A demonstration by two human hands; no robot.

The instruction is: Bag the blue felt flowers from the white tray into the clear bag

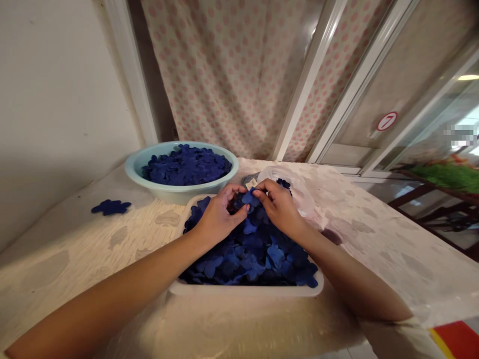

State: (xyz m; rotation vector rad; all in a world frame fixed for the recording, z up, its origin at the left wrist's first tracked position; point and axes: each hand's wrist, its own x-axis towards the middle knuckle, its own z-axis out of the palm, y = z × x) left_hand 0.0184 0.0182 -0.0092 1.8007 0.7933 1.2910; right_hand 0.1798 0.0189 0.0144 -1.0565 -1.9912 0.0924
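Observation:
Above a white rectangular tray (247,290) heaped with dark blue fabric petals (243,259), my two hands meet over its far part. Between them is a blue petal piece (250,197). My left hand (220,214) has its thumb and fingers curled at the piece's left side. My right hand (279,204) pinches its upper right edge between thumb and index finger. A small pale tag (251,184) shows just behind the piece; whether it is attached cannot be made out.
A light blue basin (179,192) full of blue petals stands behind, to the left. One petal stack (111,207) lies on the patterned tablecloth (48,264) at the left. A clear plastic bag (305,197) with dark blue pieces sits behind my right hand.

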